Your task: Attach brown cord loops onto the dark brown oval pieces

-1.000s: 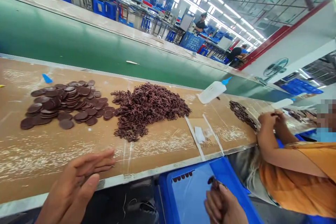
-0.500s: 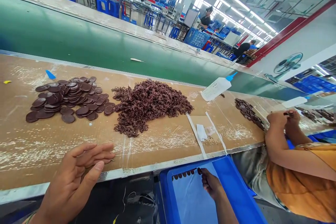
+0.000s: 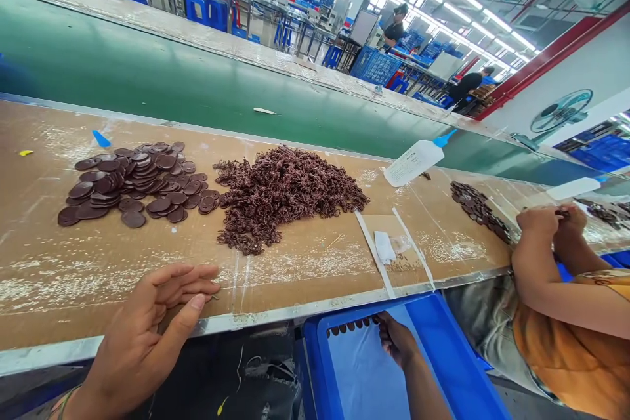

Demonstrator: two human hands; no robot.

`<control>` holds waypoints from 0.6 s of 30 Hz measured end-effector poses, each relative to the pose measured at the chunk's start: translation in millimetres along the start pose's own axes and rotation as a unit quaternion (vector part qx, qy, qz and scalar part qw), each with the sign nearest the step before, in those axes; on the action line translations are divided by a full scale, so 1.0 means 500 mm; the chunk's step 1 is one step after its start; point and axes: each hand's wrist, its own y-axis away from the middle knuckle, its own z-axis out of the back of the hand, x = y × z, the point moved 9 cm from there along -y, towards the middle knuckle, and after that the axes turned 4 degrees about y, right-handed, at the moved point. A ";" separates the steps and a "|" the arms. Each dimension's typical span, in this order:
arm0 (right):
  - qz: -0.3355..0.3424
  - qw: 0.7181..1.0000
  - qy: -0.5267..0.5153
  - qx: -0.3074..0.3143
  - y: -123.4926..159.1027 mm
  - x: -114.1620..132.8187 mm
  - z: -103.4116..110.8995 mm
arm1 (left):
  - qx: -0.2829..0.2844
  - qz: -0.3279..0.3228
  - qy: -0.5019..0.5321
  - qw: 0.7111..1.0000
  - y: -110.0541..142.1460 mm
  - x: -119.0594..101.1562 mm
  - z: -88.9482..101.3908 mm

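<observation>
My left hand point(image 3: 160, 315) rests at the near edge of the brown board, palm turned inward, fingers stretched and thumb apart. Down in the blue tray point(image 3: 315, 367), my right hand point(image 3: 396, 336) pinches a dark brown disc, mostly covered by the fingers, at the right end of a row of brown pieces point(image 3: 350, 326) on a pale blue sheet point(image 3: 361, 367). Beyond my left hand lie a heap of flat brown discs point(image 3: 132, 184) and, to its right, a larger pile of small curly brown pieces point(image 3: 290, 193).
A white bottle with a blue tip point(image 3: 413, 163) lies behind the piles. White strips point(image 3: 377, 254) and a paper scrap point(image 3: 384, 247) are on the board point(image 3: 295, 275). At right, a co-worker's hands point(image 3: 551, 226) work near another brown pile point(image 3: 480, 210). A green belt point(image 3: 197, 92) runs behind.
The view has shifted slightly, moving the scene a little to the right. My right hand stays at the end of the row; the disc at its fingertips is now more hidden.
</observation>
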 end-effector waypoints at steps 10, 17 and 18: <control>-0.076 0.997 -0.008 0.019 -0.019 -0.036 -0.010 | -0.008 0.015 0.012 1.000 0.003 0.000 -0.001; -0.074 0.997 -0.010 0.032 -0.019 -0.035 -0.015 | -0.016 0.008 0.006 1.000 0.000 -0.002 0.001; -0.073 0.997 -0.008 0.032 -0.019 -0.035 -0.015 | -0.016 0.007 0.006 1.000 0.001 -0.002 0.001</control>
